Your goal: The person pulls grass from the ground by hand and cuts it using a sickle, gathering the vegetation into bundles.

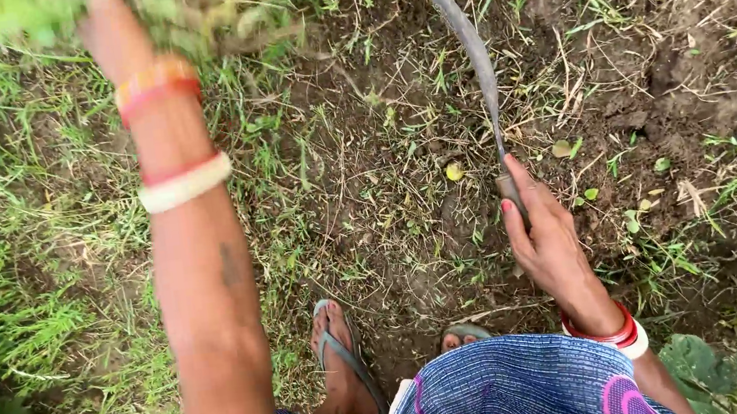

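Right hand (546,238) is clamped round the handle of a sickle (473,56): thin curved blade, dull grey metal, rust-dark along the edge, tip arcing up and left away from the grip. The blade hangs over a bare soil patch (648,64). Left hand (110,28), far left of the sickle, is blurred but closed on a bunch of cut grass (32,14). Sandalled foot (340,349) sits below-left of the sickle handle.

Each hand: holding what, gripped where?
Right hand grips the curved dark metal sickle by its handle end. Left hand clutches a blurred bunch of cut green grass; exact hold unclear.
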